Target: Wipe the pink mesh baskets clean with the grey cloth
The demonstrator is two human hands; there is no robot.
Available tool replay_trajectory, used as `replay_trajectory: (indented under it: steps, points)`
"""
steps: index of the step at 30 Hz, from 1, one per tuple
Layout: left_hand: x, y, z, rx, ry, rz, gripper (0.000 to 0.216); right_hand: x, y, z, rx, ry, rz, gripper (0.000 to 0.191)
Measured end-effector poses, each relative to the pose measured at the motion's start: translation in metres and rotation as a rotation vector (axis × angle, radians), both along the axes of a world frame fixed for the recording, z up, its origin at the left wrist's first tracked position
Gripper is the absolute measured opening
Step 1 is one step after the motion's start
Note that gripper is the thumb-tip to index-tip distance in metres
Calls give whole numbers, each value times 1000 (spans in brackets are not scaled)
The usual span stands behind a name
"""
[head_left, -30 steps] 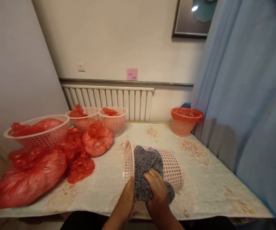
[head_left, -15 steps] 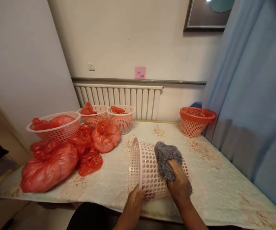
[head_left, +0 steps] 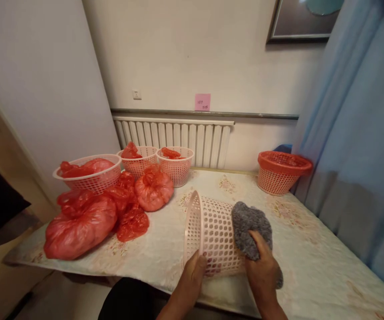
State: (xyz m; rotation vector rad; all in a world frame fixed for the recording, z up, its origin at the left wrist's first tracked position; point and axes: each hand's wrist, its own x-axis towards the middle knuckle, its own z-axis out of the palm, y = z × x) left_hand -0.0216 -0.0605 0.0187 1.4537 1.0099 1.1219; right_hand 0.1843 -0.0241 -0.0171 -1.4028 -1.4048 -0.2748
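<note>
Lower centre: pink basket (head_left: 214, 231) on its side, near the front edge of the table (head_left: 312, 266). Left hand (head_left: 194, 273) clamped on its rim; right hand (head_left: 262, 271) gripping grey cloth (head_left: 250, 220) against its wall. Open room lower right; red bags (head_left: 78, 224) crowding left.

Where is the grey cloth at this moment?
In the head view, lower centre-right: the grey cloth lies against the base end of the tipped pink basket, pressed under the right hand.
</note>
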Motion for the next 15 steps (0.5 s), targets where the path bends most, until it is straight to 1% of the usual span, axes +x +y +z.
replay_trajectory:
  steps: [3,5,7,9,12,15]
  points:
    - [0,5,4,-6,6,23,53,-35,-11,2,130,-116,154,45]
    - [0,8,6,11,-8,22,52,-54,-18,4,177,-195,271,46]
    - [0,11,10,30,-29,8,50,-67,-22,8,200,-244,350,48]
    - [-1,13,14,32,-52,-3,49,-70,-22,12,214,-258,363,49]
    - [0,14,18,-7,-93,-19,51,-64,-15,17,228,-278,349,52]
    - [-1,12,14,0,-82,-45,51,-55,-9,20,208,-297,345,55]
